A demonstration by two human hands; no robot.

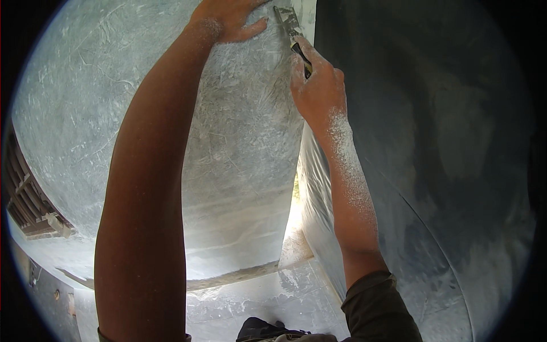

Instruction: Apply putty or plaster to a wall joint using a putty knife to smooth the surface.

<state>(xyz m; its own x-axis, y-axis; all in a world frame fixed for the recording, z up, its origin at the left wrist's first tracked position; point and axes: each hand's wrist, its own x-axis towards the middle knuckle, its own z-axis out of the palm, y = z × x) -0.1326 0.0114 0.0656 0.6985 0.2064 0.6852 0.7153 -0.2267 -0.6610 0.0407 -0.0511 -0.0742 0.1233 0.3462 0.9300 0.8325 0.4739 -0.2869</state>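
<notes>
My left hand (231, 21) lies against a grey, smeared plaster wall (245, 108) at the top of the view. Its thumb sticks out to the side, and the upper edge of the picture cuts off part of the fingers. To the right of it, my right hand (322, 82) grips a putty knife (289, 21) by its black and yellow handle. The blade points up and lies close to the wall's right edge, with whitish filler smeared on it. White dust coats my right wrist and forearm.
A large dark sheet (433, 131) hangs along the right side, its paler, wrinkled edge (315, 182) beside a bright gap (294, 214). Brown wooden slats (28, 194) show at the far left. Below is a grey, white-smudged floor (256, 299).
</notes>
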